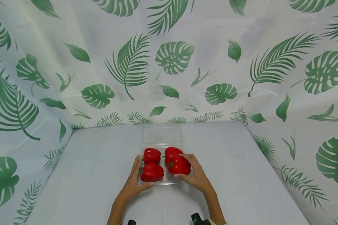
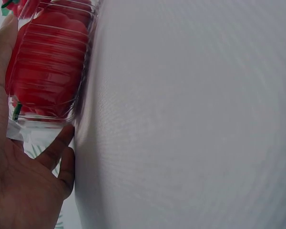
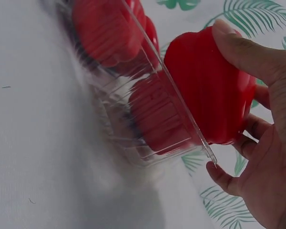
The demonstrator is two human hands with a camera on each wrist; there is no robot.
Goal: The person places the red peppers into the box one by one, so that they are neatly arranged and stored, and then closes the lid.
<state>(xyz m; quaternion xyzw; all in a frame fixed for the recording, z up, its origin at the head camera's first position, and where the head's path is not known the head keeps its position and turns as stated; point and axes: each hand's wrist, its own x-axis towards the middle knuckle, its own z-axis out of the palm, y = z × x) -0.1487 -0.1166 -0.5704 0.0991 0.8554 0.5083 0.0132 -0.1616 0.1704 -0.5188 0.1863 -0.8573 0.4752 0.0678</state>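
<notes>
A clear plastic clamshell box [image 1: 166, 180] holds red bell peppers, two of them on its left side, one in front [image 1: 152, 172] and one behind [image 1: 152, 155]. Another pepper [image 1: 173, 153] sits at the back right. My right hand [image 1: 195, 175] grips a red bell pepper [image 3: 207, 86] between thumb and fingers, above the box's rim at the front right; part of it overlaps the back-right pepper in the head view. At the front left corner, my left hand [image 1: 133, 182] rests against the box, fingers straight along its left side and thumb by the front edge.
The hinged lid [image 1: 161, 136] lies folded back behind the box on the white table [image 1: 101, 162]. A leaf-printed sheet [image 1: 146, 62] hangs behind the table and along both sides.
</notes>
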